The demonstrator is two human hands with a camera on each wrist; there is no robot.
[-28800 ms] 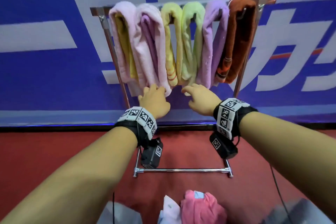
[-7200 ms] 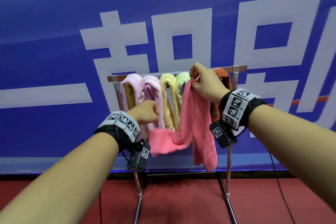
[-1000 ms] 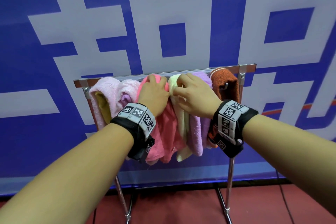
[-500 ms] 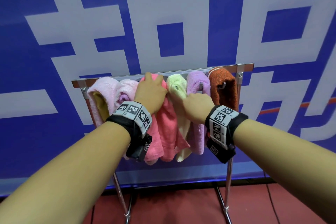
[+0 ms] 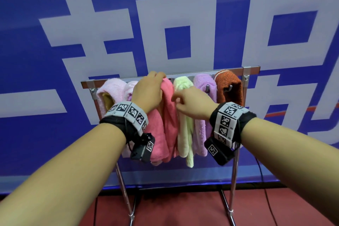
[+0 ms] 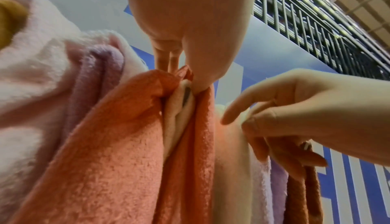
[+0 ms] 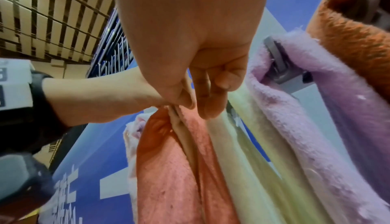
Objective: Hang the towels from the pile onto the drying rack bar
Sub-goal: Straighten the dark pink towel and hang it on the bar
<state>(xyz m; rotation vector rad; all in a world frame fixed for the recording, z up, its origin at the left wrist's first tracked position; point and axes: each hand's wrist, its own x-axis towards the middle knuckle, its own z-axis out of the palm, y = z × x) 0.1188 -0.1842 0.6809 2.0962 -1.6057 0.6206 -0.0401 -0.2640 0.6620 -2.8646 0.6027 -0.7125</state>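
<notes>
1. The head view shows the whole drying rack bar; the pink towel hangs there between neighbours.
2. Only the wrist views show fingers: left hand and right hand each pinch the pink towel.

Towels hang side by side over the rack bar, a banner behind them.

A blue banner with large pale characters fills the background. Below it runs a dark red floor, where a black cable trails down at the right.
</notes>
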